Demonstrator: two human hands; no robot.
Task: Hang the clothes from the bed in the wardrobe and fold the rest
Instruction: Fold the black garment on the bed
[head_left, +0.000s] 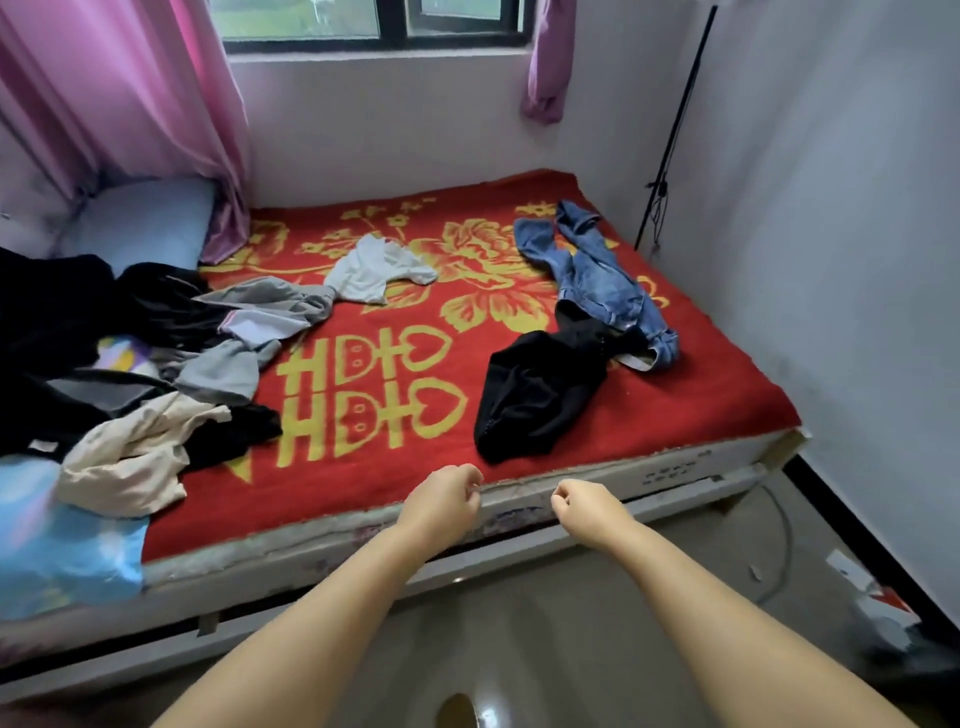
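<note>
Two hands, left hand (441, 496) and right hand (584, 501), I see curled into empty fists over the bed (675, 470) edge. Black garment (535, 400) lies just beyond them; jeans (597, 275) farther back.

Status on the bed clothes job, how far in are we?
Nothing looks done: no garment on the bed is folded, and no wardrobe is in view. In hand: nothing; left hand and right hand are curled and empty at the bed's edge. Left: jeans, black garment, white top and the mixed pile.
</note>
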